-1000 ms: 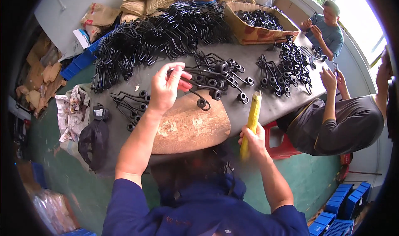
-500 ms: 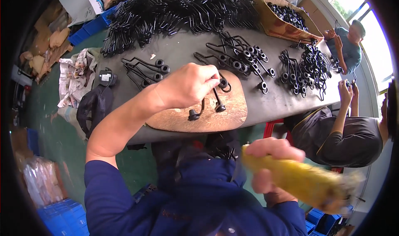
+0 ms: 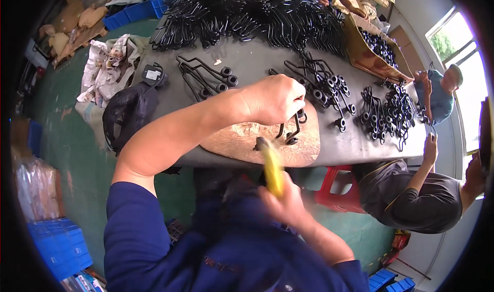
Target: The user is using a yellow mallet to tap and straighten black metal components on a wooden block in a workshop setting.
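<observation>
My left hand [image 3: 275, 100] is closed around a black bent metal rod with ring ends [image 3: 293, 131], holding it upright on a worn wooden block [image 3: 242, 143] at the table's near edge. My right hand [image 3: 285, 207], blurred, grips a yellow-handled tool [image 3: 271, 166]; the tool's dark head meets the block just left of the rod. Loose black rods [image 3: 208, 78] lie on the grey table [image 3: 257, 65] beyond the block.
A large heap of black rods [image 3: 242, 11] fills the table's far side, with a cardboard box of parts [image 3: 373, 47] at its right end. A person in a dark shirt [image 3: 411, 199] sits at right, another person [image 3: 440, 94] beyond. A red stool [image 3: 337, 186], blue crates [image 3: 54, 245].
My left hand carried a rod from the pile onto the wooden block. My right hand raised the yellow-handled tool, then swung it down onto the block.
</observation>
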The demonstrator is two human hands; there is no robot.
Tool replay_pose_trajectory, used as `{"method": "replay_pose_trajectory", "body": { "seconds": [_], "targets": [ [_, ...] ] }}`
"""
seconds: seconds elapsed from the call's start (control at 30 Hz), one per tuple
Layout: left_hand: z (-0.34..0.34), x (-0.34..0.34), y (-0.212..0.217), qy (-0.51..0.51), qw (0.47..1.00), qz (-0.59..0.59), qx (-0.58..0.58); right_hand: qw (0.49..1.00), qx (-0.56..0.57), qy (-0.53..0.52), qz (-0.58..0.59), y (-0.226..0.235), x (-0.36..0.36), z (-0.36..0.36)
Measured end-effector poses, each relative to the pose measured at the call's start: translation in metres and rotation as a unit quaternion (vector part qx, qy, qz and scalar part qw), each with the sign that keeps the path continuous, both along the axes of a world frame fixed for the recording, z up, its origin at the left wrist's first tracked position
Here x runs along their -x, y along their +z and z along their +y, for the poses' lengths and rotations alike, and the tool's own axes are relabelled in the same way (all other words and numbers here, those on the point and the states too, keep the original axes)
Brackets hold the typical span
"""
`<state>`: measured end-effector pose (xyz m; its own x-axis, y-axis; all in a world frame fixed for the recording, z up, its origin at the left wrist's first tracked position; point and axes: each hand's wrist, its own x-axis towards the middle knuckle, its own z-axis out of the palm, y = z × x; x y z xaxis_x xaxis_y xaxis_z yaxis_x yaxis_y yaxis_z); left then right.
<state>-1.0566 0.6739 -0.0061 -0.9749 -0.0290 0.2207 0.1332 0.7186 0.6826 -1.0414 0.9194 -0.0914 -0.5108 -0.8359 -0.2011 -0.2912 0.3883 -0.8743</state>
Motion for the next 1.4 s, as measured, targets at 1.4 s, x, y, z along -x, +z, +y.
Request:
{"method": "replay_pose_trajectory", "body": {
  "seconds": [1.4],
  "targets": [
    [-0.043,0.059,-0.003,0.006,0.949,-0.266,-0.172,0.914,0.125,-0.287,-0.26,-0.051,0.131,0.059]
  ]
}}
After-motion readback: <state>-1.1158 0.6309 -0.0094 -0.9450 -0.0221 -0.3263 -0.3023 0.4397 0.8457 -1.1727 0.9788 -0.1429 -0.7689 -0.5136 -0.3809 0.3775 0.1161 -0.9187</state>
